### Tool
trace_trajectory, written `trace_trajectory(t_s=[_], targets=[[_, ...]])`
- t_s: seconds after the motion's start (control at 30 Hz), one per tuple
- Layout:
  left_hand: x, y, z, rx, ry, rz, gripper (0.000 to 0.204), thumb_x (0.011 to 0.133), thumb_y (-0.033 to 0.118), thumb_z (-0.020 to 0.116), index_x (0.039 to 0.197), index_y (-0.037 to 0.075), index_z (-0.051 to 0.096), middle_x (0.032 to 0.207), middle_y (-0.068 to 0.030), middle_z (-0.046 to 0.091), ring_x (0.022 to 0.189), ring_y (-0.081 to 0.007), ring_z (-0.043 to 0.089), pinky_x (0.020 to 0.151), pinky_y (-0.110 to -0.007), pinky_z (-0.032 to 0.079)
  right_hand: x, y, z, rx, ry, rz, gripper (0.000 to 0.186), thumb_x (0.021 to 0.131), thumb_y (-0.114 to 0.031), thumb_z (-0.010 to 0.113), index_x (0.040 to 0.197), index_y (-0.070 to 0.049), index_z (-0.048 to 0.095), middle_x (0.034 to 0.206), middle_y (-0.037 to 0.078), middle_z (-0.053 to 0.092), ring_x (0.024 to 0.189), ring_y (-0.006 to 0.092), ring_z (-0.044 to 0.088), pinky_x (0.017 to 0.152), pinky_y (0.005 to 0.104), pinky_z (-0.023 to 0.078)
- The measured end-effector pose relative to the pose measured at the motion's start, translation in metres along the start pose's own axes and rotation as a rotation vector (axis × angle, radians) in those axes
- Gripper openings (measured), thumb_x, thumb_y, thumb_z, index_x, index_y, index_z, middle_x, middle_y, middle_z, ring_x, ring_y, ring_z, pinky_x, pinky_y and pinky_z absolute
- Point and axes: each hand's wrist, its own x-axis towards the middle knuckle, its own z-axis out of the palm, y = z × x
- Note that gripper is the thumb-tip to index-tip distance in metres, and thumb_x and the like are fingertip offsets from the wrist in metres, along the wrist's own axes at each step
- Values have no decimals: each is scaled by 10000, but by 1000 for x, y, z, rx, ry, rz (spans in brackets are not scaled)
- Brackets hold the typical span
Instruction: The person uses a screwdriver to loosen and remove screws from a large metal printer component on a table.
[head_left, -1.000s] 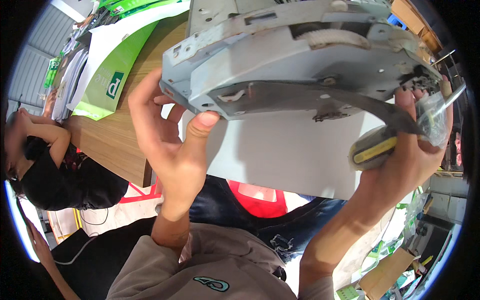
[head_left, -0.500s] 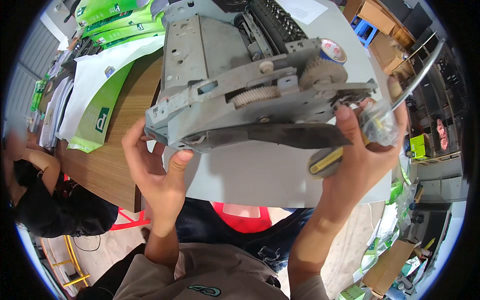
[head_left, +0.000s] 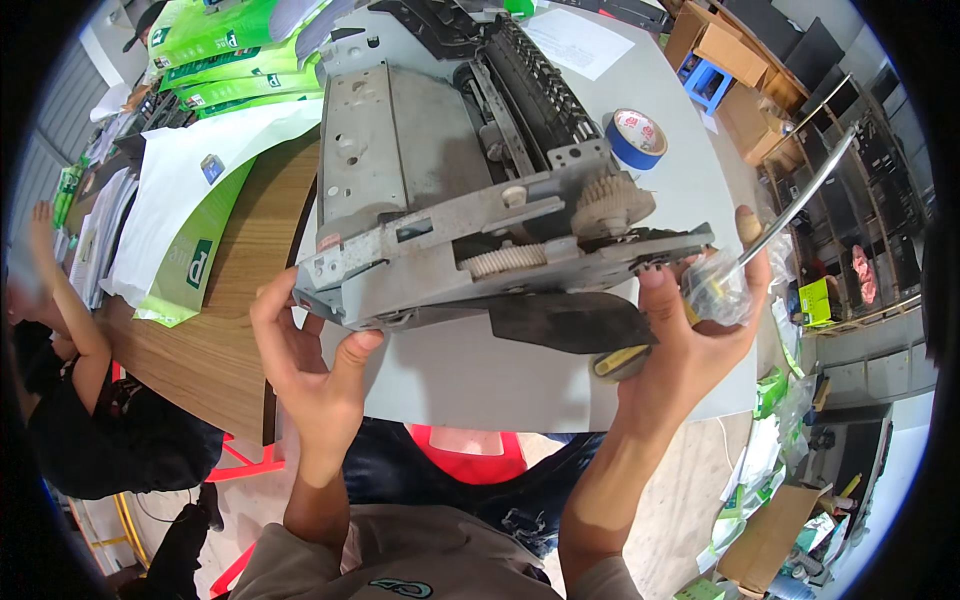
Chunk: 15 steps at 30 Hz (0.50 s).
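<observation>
A grey metal printer chassis (head_left: 365,150) with gears along its near side is held tilted over the table. My left hand (head_left: 315,365) grips its near left corner, thumb below and fingers behind. At its right end, my right hand (head_left: 690,330) holds the frame with the thumb in front. The same hand keeps a screwdriver (head_left: 800,200) in its grasp, shaft pointing up to the right, with crumpled clear plastic (head_left: 716,290) around it. The screwdriver's yellow and dark handle shows below the palm. A black flap (head_left: 570,322) hangs from the chassis's near edge.
A roll of blue tape (head_left: 636,138) and a white paper sheet (head_left: 580,42) lie on the grey table (head_left: 480,385). Green paper packs (head_left: 225,60) are stacked at the back left, near a wooden desk (head_left: 225,270). Another person (head_left: 110,420) sits at the left; a red stool (head_left: 468,455) is below.
The near side of the chassis has shifted lower and slightly left in view, with both hands still on it. More of the tape roll shows. The other person's arm has risen.
</observation>
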Motion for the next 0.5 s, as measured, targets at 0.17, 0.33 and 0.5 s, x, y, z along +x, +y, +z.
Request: trace_trajectory(t_s=[0.17, 0.33, 0.5], targets=[[1, 1, -5, -12, -12, -10, 706, 767, 203, 837, 1296, 3, 415, 1175, -95, 444, 1134, -229, 485, 987, -399, 428, 1, 0, -3, -35, -7, -20, 810, 631, 44, 863, 1341, -40, 484, 898, 45, 606, 783, 87, 566, 707, 204, 480], [2, 2, -3, 1, -22, 4, 700, 749, 147, 838, 1292, 11, 418, 1156, -97, 444, 1122, -230, 488, 966, -382, 431, 4, 3, -3, -51, -7, -36, 819, 635, 0, 885, 1345, -37, 477, 911, 46, 601, 797, 92, 567, 718, 214, 491], [2, 1, -5, -10, -40, -8, 690, 753, 129, 831, 1295, 16, 417, 1153, -98, 445, 1107, -229, 489, 957, -373, 427, 5, -1, 0, -42, -19, -75, 814, 638, -5, 884, 1343, -32, 478, 911, 46, 603, 788, 92, 569, 718, 214, 490]])
